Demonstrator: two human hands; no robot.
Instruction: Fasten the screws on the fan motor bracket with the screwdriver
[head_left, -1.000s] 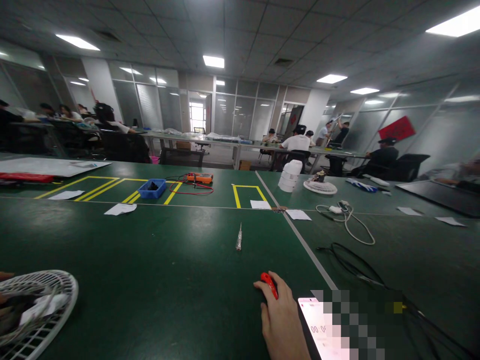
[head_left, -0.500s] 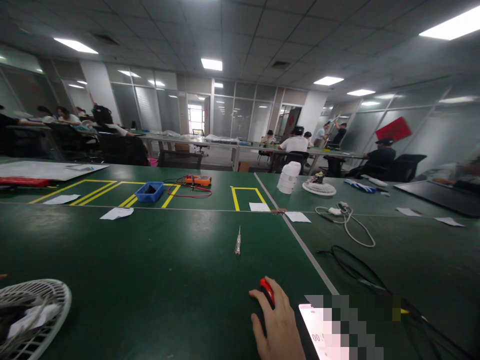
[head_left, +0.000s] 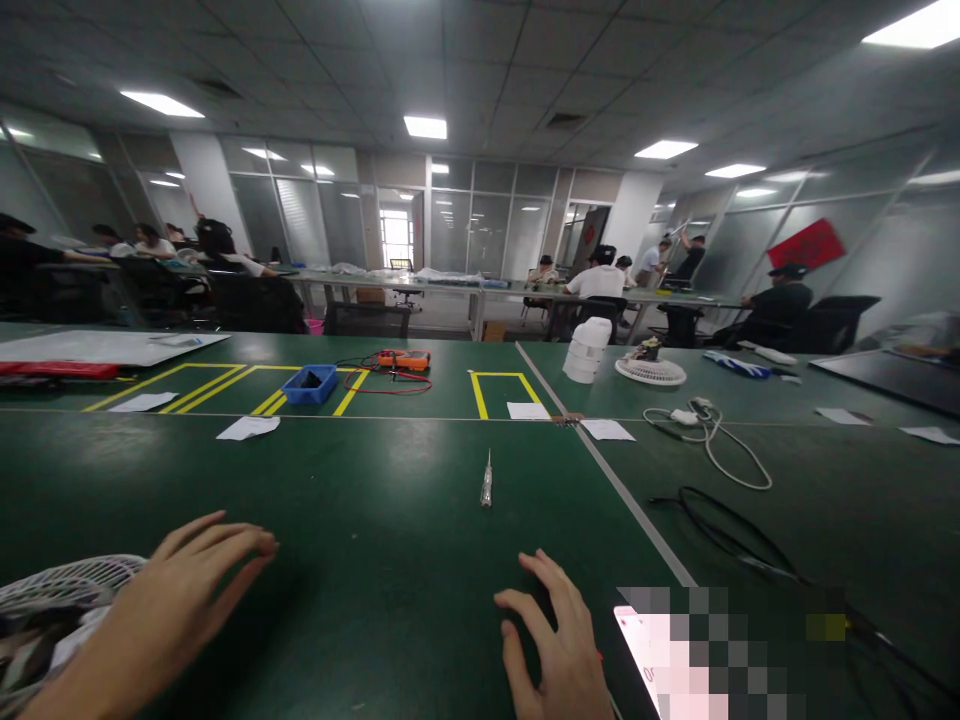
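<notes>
My right hand (head_left: 556, 645) lies low on the green table (head_left: 375, 540) near the front edge, open with its fingers spread. A sliver of a red object (head_left: 601, 657) shows at its right edge; the rest is hidden under the palm. Right beside it a lit phone (head_left: 637, 650) lies flat, its screen partly blurred out. My left hand (head_left: 187, 590) hovers open, fingers stretched forward, just right of a white fan grille (head_left: 52, 600) at the lower left. A small clear-handled screwdriver (head_left: 487, 483) lies ahead of both hands, untouched.
Further back are a blue bin (head_left: 310, 383), an orange multimeter (head_left: 403, 358) with red leads, yellow floor-tape boxes and paper slips. To the right lie a white cylinder (head_left: 589, 350), another fan grille (head_left: 650, 371), a white cable (head_left: 712, 435) and black cables (head_left: 739, 540). People sit at distant tables.
My left hand has come into view from the lower left, reaching over the table. My right hand has spread flat, and the red object it showed before is now almost covered.
</notes>
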